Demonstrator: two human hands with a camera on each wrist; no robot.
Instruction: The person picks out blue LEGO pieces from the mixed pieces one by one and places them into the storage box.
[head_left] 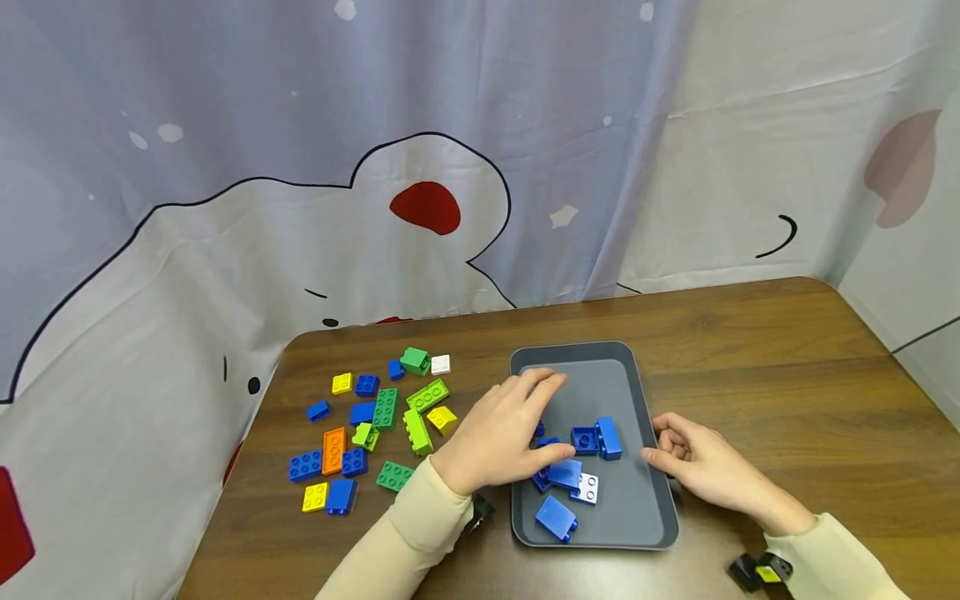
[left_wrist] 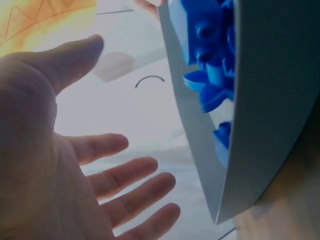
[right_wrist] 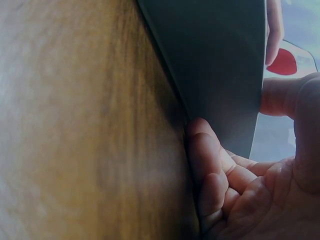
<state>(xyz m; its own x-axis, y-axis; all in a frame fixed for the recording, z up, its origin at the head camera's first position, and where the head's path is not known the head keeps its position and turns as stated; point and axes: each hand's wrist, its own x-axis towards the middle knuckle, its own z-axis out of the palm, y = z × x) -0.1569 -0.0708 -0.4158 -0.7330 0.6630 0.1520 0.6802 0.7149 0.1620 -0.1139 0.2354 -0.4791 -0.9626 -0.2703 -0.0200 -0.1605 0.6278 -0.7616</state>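
Note:
A dark grey tray (head_left: 592, 533) lies on the table, holding several blue toy bricks (head_left: 557, 518) and a white brick (head_left: 589, 490). Over the tray's left side hovers my left hand (head_left: 502, 433), fingers spread and nothing in its grasp; the left wrist view shows its bare palm (left_wrist: 35, 165) beside the tray wall. Some bricks are partly hidden beneath that hand. My right hand (head_left: 701, 462) grips the tray's right rim, with the thumb over the edge and curled fingers (right_wrist: 205, 155) against the outer wall.
Left of the tray, loose bricks are scattered on the wooden table (head_left: 787, 375): an orange brick (head_left: 333, 451), a dark green brick (head_left: 386, 408), a yellow brick (head_left: 316, 497), a white brick (head_left: 440, 364) and several others. A patterned curtain (head_left: 300, 242) hangs behind the table.

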